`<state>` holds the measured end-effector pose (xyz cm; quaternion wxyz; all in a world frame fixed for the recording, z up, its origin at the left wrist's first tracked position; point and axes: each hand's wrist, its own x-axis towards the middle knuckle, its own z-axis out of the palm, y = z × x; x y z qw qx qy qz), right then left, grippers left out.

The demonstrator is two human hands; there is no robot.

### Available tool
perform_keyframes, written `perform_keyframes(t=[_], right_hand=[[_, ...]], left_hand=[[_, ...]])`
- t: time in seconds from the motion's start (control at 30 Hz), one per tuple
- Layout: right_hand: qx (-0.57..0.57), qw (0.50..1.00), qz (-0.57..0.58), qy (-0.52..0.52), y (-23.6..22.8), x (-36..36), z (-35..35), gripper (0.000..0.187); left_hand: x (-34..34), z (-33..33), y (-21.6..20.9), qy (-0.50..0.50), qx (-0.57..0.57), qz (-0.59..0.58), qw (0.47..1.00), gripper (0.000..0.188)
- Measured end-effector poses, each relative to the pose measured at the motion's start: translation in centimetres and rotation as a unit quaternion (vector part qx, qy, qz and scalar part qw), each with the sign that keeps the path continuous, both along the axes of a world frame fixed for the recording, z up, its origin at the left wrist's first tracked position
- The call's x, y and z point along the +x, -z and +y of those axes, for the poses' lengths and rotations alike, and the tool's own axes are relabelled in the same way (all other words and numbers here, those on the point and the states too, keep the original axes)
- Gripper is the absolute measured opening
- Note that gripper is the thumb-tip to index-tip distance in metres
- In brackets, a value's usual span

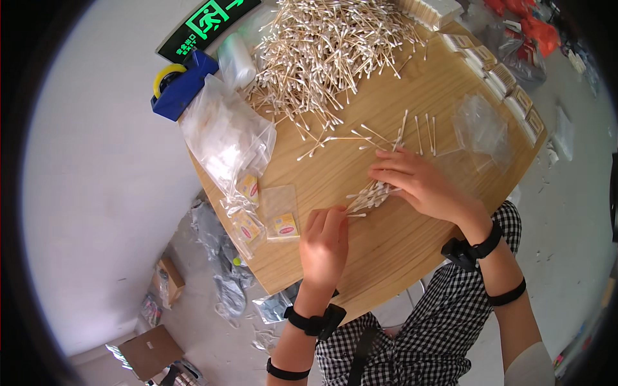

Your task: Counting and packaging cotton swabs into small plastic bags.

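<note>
A small bundle of cotton swabs (pixel 371 196) lies on the wooden table between my hands, its white tips pointing several ways. My right hand (pixel 421 183) reaches over it from the right, its fingers curved around the bundle's far side. At the near left end, my left hand (pixel 324 241) is closed, with the fingertips pinching swab ends; one swab juts rightward from them. Its palm side is hidden. Just beyond my right hand are several loose swabs (pixel 418 134), and a large heap of cotton swabs (pixel 328 51) covers the table's far part.
At left sit a clear plastic bag (pixel 225 138), a flat bag with a yellow label (pixel 281 222), a blue tape dispenser (pixel 183 87) and a plastic roll (pixel 236 61). Packed swab bundles (pixel 505 80) line the right edge, near a crumpled clear bag (pixel 481 132). Behind is a green-lit sign (pixel 207 22).
</note>
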<state>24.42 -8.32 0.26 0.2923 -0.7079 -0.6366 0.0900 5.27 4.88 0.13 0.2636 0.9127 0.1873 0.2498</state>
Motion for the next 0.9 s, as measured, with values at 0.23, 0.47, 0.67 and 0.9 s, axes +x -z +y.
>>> perform_keyframes(t=[0.23,0.47,0.67,0.9], right_hand=[[0.052,0.995,-0.025,0.076,0.6,2.9,0.7,0.026],[0.07,0.987,-0.068,0.131,-1.6,0.1,2.2,0.044],[0.057,0.993,0.102,0.028,-1.7,-5.3,-1.4,0.041],[0.052,0.997,0.035,0.055,-0.4,-7.9,-2.5,0.039]], left_hand=[[-3.8,-0.2,-0.4,-0.016,-0.008,0.041,0.999,0.017],[-3.2,-2.6,-0.5,0.002,-0.009,0.027,1.0,0.018],[-2.2,-3.2,-0.8,0.01,0.025,0.04,0.999,0.023],[-3.9,-2.4,-0.7,0.012,-0.038,0.042,0.998,0.027]])
